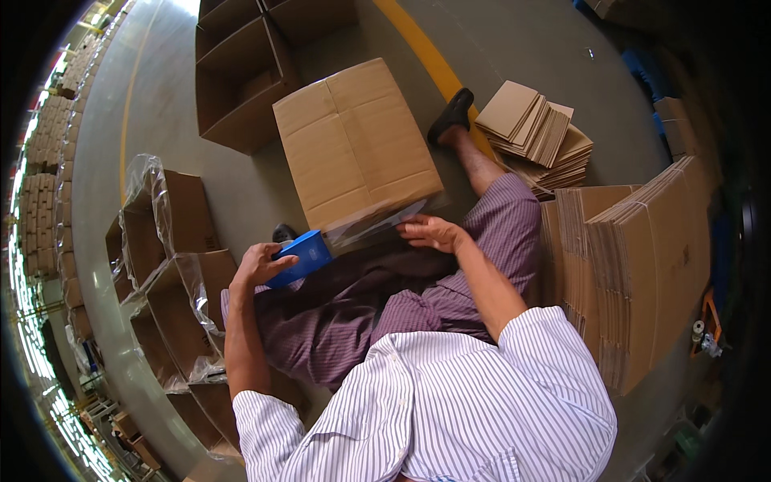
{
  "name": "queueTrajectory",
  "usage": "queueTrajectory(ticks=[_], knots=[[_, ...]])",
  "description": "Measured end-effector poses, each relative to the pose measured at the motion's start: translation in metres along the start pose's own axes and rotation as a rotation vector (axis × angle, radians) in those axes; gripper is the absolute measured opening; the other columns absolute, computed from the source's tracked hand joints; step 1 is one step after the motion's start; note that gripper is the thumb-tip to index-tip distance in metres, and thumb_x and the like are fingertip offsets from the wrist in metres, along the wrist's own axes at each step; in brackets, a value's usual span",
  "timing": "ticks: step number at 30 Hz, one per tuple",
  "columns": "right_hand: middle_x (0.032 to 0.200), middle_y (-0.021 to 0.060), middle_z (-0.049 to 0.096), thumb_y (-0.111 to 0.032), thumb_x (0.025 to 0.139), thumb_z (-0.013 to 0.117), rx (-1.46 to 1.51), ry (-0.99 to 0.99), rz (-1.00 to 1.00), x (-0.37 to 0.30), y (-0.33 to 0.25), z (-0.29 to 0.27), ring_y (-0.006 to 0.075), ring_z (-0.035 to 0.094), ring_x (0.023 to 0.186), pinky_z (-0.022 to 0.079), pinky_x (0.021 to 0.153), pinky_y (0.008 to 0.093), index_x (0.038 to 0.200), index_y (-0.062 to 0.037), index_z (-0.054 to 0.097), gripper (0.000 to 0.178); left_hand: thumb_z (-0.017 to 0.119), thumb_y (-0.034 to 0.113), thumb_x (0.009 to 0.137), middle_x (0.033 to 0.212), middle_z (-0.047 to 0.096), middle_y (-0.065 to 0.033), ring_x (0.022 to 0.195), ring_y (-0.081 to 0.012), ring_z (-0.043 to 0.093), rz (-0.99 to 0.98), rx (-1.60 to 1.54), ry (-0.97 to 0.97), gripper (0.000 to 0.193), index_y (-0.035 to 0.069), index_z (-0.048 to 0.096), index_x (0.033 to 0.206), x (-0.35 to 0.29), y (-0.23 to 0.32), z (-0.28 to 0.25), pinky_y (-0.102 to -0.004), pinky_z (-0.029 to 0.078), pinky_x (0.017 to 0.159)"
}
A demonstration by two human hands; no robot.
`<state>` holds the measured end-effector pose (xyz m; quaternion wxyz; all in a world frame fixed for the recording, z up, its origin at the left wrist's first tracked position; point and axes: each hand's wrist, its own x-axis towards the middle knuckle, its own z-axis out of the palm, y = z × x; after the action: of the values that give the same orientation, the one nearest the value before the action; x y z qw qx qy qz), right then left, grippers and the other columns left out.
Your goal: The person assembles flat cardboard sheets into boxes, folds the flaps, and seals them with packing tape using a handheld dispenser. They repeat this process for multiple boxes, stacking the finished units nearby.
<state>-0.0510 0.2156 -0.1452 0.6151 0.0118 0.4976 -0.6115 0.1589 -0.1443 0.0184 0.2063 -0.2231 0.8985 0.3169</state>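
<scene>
A cardboard box [357, 145] stands on the floor between my legs, its upper flaps meeting along a middle seam. Clear tape [381, 221] spans the box's near edge. My left hand [261, 265] is closed around a blue tape dispenser [299, 259] just off the box's near left corner. At the near right corner, my right hand [434, 233] has its fingers stretched out beside the tape, its palm side partly hidden. Whether those fingertips touch the tape cannot be made out.
Open cartons [181, 277], some lined with clear plastic, stand at the left. More open cartons [249, 68] are beyond the box. Flat cardboard pieces [526, 124] are piled at the right, near tied bundles of folded cartons [650, 265]. A yellow line [426, 48] crosses the floor.
</scene>
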Motion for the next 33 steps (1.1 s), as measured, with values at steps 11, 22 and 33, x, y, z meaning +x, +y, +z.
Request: queueTrajectory(ticks=[11, 22, 33], knots=[[0.093, 0.0061, 0.066, -0.05, 0.073, 0.084, 0.544, 0.811, -0.283, 0.035, -0.001, 0.047, 0.025, 0.067, 0.094, 0.054, 0.082, 0.0412, 0.104, -0.0084, 0.061, 0.057, 0.079, 0.049, 0.073, 0.058, 0.056, -0.0175, 0.056, -0.0293, 0.059, 0.142, 0.197, 0.071, 0.054, -0.002, 0.063, 0.07, -0.03, 0.02, -0.036, -0.0393, 0.045, 0.056], [0.088, 0.0064, 0.066, -0.048, 0.073, 0.084, 0.538, 0.851, -0.24, 0.026, -0.013, 0.034, 0.0221, 0.068, 0.083, 0.057, 0.07, 0.0372, 0.102, -0.0092, 0.061, 0.054, 0.074, 0.057, 0.073, 0.075, 0.069, -0.0188, 0.072, -0.0318, 0.069, 0.103, 0.225, -0.045, 0.06, -0.001, 0.073, 0.09, 0.007, -0.007, -0.047, -0.0427, 0.054, 0.073], [0.091, 0.0084, 0.065, -0.05, 0.069, 0.086, 0.541, 0.864, -0.236, 0.021, -0.01, 0.035, 0.0235, 0.069, 0.08, 0.059, 0.068, 0.0373, 0.103, -0.0071, 0.059, 0.061, 0.074, 0.058, 0.074, 0.08, 0.071, -0.0199, 0.074, -0.0303, 0.071, 0.064, 0.116, -0.139, 0.063, -0.001, 0.073, 0.094, 0.041, -0.054, -0.018, -0.0409, 0.056, 0.072]])
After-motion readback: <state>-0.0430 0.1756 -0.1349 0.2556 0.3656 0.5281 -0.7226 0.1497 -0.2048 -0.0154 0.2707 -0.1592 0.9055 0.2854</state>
